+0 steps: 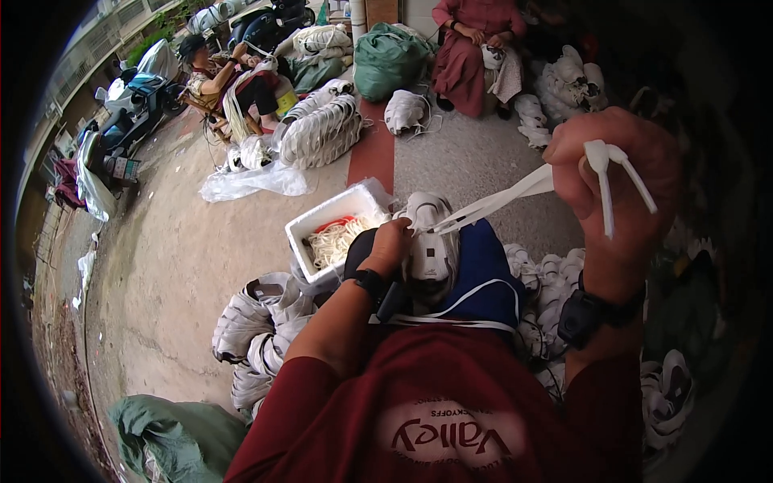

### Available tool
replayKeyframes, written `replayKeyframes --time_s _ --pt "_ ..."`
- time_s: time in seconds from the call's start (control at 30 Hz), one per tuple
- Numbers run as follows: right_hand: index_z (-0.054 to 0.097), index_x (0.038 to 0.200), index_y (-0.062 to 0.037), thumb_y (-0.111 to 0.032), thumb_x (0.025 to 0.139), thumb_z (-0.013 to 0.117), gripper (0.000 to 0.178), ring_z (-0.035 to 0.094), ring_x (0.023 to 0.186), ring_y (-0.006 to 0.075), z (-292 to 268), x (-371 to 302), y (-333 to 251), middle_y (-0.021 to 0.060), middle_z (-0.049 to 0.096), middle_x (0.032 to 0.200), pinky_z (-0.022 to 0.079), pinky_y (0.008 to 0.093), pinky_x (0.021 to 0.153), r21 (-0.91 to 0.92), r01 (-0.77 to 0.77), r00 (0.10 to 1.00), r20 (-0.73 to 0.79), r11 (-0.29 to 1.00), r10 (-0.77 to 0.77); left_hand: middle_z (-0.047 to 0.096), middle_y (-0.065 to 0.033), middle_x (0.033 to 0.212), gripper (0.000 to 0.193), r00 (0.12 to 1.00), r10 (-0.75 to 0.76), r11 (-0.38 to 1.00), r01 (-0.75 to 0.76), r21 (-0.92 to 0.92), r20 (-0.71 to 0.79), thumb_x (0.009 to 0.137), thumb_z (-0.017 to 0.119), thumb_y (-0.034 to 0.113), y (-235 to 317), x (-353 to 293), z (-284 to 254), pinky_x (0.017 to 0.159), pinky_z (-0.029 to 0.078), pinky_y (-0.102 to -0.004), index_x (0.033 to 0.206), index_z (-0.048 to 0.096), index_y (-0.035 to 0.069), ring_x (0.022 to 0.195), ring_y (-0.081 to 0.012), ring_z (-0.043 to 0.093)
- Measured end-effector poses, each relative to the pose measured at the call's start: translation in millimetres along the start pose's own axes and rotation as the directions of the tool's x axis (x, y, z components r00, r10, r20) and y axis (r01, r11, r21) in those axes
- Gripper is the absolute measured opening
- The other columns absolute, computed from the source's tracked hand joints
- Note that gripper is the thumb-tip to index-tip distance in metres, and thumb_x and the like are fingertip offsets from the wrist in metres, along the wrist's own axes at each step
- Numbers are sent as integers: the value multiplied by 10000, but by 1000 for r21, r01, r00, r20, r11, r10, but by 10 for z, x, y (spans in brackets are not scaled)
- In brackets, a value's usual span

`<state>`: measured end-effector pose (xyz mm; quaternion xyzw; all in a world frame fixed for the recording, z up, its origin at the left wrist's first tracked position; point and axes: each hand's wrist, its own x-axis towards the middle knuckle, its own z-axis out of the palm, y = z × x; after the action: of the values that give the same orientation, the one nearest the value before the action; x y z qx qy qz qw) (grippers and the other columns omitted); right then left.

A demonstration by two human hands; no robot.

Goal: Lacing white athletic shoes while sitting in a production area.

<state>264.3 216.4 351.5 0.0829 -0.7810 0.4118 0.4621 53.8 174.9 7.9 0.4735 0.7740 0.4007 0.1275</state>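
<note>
A white shoe (429,256) rests on my lap, over dark blue trousers. My left hand (392,244) is closed on the shoe's upper at its left side, fingertips by the lacing; exactly what they pinch is hard to see. Raised high at the right, my right hand (616,173) is closed around a white shoelace (515,193). The lace runs taut from the shoe up to this fist, and its two tips hang out past the fingers. Another white lace (483,287) lies loose across my thigh.
A white foam box (302,228) of laces stands left of my knees. Piles of white shoes (266,330) lie at both sides. Green sacks (390,60) sit far ahead and near left. Two other people sit ahead among shoe bundles (322,133); parked scooters (145,97) stand far left.
</note>
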Motion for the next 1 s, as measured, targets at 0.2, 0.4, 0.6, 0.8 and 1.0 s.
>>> replayKeyframes --time_s 0.2,0.4,0.6,0.8,1.0 --pt "623 802 28 -273 807 672 305 480 511 76 -44 -30 110 81 566 660 359 203 489 -67 -69 998 1 995 69 632 -192 837 180 989 -42 970 7 242 138 802 557 159 51 224 163 709 487 -420 885 630 17 801 -362 614" --pt "624 765 28 -225 807 659 258 499 537 78 -34 -2 139 70 583 675 353 191 473 -56 -152 988 29 987 154 566 -146 698 277 918 -303 618 395 -680 258 858 457 222 -386 258 292 584 429 -344 825 573 -27 578 -275 505" --pt "637 774 29 -194 822 629 228 500 512 69 34 -2 252 62 596 672 350 188 454 -5 -136 990 41 991 136 574 -175 702 478 941 59 929 70 -362 333 866 486 430 -190 276 86 672 449 -353 810 586 -34 702 -256 566" --pt "636 795 41 -194 836 616 239 505 506 69 98 9 293 68 591 662 368 191 451 15 -78 994 78 997 76 571 31 738 191 881 -158 538 456 -709 446 865 621 270 -113 160 -68 615 396 -217 805 625 89 651 -64 480" --pt "625 812 59 -273 873 591 340 475 477 57 180 70 232 75 578 653 327 186 420 62 -66 989 138 996 57 529 43 710 132 900 -74 366 425 -828 429 882 589 226 -321 224 66 639 417 -225 848 595 99 677 -76 492"
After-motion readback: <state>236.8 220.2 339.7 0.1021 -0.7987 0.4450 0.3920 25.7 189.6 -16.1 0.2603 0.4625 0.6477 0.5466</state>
